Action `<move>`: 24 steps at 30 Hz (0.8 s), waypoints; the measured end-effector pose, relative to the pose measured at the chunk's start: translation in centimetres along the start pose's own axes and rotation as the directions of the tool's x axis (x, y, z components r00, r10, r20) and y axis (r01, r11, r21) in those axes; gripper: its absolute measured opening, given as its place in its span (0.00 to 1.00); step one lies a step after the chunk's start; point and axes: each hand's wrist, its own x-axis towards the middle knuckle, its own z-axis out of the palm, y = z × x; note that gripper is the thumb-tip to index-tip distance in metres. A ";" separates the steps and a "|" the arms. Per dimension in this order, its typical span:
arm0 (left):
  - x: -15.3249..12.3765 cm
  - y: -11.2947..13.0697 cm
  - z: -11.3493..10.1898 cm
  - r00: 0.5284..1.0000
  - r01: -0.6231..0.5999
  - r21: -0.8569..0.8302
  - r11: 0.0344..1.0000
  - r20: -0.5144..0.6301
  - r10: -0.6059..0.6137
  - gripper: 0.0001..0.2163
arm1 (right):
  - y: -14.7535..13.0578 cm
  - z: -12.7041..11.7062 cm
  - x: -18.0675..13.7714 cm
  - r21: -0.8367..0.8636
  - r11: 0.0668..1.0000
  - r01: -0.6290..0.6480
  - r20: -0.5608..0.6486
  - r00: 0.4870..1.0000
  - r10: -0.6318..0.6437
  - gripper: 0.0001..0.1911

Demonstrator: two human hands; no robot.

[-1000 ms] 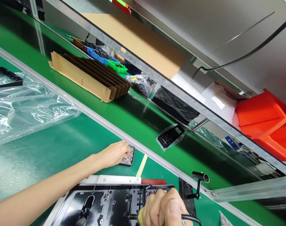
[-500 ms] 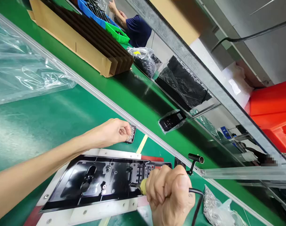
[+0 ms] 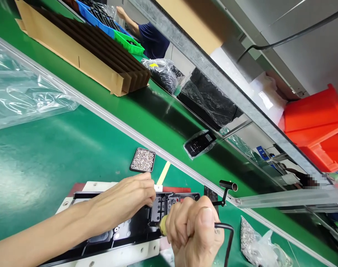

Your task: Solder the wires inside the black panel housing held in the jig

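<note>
My right hand [image 3: 195, 226] is closed round the yellow handle of a corded soldering iron [image 3: 163, 225]. The iron's tip points left, low over a black plastic panel [image 3: 127, 231]. My left hand [image 3: 132, 191] hovers over the same panel, its fingers bent and pinched together; whatever may be between the fingertips is hidden. My left forearm covers much of the panel's left part. White and red fixture blocks [image 3: 124, 254] border the panel. Just beyond my left hand lies a small black tray [image 3: 143, 160] full of tiny metal pieces.
A metal rail [image 3: 113, 120] crosses behind the work. Beyond it are a divided cardboard box [image 3: 74, 55] and a bagged black part [image 3: 200, 144]. A black tube holder [image 3: 228, 185] rises at right, near a bag of metal pieces [image 3: 248, 237]. Clear plastic [image 3: 24, 89] lies left. A co-worker [image 3: 154, 39] sits behind.
My left hand has moved from the tray of metal pieces down to above the panel, uncovering the tray. My right hand still grips the soldering iron. The view has shifted slightly.
</note>
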 end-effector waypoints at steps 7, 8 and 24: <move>-0.3 -1.3 1.9 0.994 -0.105 0.028 0.994 -0.003 0.105 0.10 | 0.0 0.1 -0.1 0.029 0.999 -0.024 0.019 1.000 0.024 0.23; -0.4 -1.6 2.2 0.994 -0.110 0.032 0.993 -0.003 0.111 0.09 | -0.2 0.3 -0.2 0.033 0.999 -0.035 -0.001 0.999 0.035 0.24; -1.1 -0.9 1.5 0.998 0.000 0.107 0.994 0.056 -0.006 0.08 | -2.2 2.0 -0.4 -0.031 0.970 -0.242 -0.207 0.951 0.231 0.31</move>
